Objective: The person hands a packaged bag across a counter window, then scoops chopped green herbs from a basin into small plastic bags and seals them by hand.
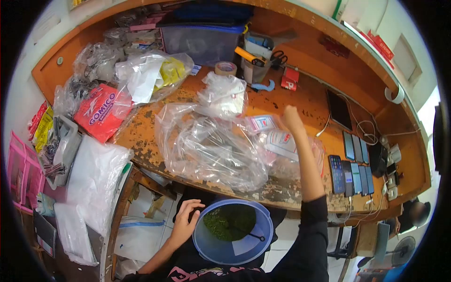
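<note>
A blue plastic tub (267,217) sits at my lap, with chopped green material (217,224) inside. A dark-handled tool (258,237) and a pale paper slip (244,245) lie in it too. My left hand (186,220) rests by the tub's left rim, fingers loosely bent and apart, holding nothing visible. Over the table my right hand (293,118) is closed; its fingertips are hidden, so what it holds cannot be told. Just beside it lie a small printed packet (262,123) and a clear bag with a printed label (281,142). A large clear plastic bag (213,155) spreads to their left.
Several phones (336,175) and a tablet (339,109) with cables line the right side. Tape (225,69), a holder with a cutter (256,73) and scissors (279,58) stand at the back. A red bag (104,112) and plastic sheets (94,181) lie left.
</note>
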A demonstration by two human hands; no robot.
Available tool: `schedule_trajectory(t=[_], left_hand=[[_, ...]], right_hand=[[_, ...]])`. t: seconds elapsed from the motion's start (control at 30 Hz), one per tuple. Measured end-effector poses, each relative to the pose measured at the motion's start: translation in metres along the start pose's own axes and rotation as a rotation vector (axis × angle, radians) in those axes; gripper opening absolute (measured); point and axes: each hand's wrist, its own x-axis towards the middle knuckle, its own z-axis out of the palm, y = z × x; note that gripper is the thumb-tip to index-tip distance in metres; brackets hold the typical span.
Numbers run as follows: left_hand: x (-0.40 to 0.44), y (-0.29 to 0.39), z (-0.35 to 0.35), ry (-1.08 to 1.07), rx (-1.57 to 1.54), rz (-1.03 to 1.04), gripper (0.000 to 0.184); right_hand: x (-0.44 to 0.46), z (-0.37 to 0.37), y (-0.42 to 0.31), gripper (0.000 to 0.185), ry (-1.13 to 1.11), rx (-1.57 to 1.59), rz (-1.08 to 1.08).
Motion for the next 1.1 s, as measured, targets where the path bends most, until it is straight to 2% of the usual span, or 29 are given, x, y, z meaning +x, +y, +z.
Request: schedule_trajectory(t=[0.03, 0.1, 0.23, 0.3, 0.37, 0.5, 0.57, 0.6, 0.7, 0.77, 0.9, 0.97, 1.03, 1.1], left_hand=[[-0.002, 0.008, -0.002, 0.015, -0.003, 0.01, 0.019], [-0.003, 0.023, -0.007, 0.081, 0.186, 0.169, 0.017], [-0.004, 0.029, -0.012, 0.117, 0.114, 0.121, 0.014], [0.003, 0.032, -0.014, 0.071, 0.105, 0.148, 0.015], [0.014, 0.041, -0.016, 0.013, 0.1, 0.177, 0.016], [0.035, 0.091, -0.008, -0.122, -0.023, 0.354, 0.016], [0.037, 0.118, 0.0, -0.268, -0.184, 0.399, 0.014], [0.035, 0.128, 0.007, -0.28, -0.188, 0.403, 0.014], [0.03, 0.139, 0.027, -0.673, -0.284, 0.415, 0.019], [0.019, 0.143, 0.037, -0.816, -0.304, 0.434, 0.024], [-0.003, 0.133, 0.052, -0.887, -0.112, 0.34, 0.031], [-0.001, 0.125, 0.052, -1.001, -0.197, 0.085, 0.039], [-0.005, 0.115, 0.05, -1.064, -0.176, -0.023, 0.042], [-0.006, 0.111, 0.043, -0.973, -0.132, -0.157, 0.043]], right_hand=[[0.011, 0.016, 0.009, 0.033, -0.095, -0.061, 0.094], [0.025, 0.039, 0.021, 0.035, -0.18, -0.051, 0.146], [0.032, 0.035, 0.024, 0.028, -0.139, 0.02, 0.21], [0.016, -0.002, 0.021, 0.02, 0.137, 0.255, -0.105], [-0.027, -0.071, -0.02, 0.011, 0.057, 0.61, -0.081], [-0.133, -0.142, -0.074, 0.005, 0.068, 1.014, -0.187], [-0.188, -0.155, -0.08, 0.003, -0.018, 0.863, -0.159], [-0.216, -0.16, -0.089, 0.004, -0.063, 0.947, -0.121], [-0.292, -0.142, -0.091, 0.006, -0.199, 1.137, -0.037], [-0.327, -0.145, -0.1, 0.012, -0.178, 1.106, -0.01], [-0.359, -0.146, -0.108, 0.023, -0.208, 0.904, -0.083], [-0.363, -0.136, -0.107, 0.011, -0.294, 0.685, -0.061], [-0.361, -0.127, -0.093, 0.011, -0.312, 0.73, -0.027], [-0.368, -0.113, -0.075, 0.012, -0.312, 0.922, 0.157]])
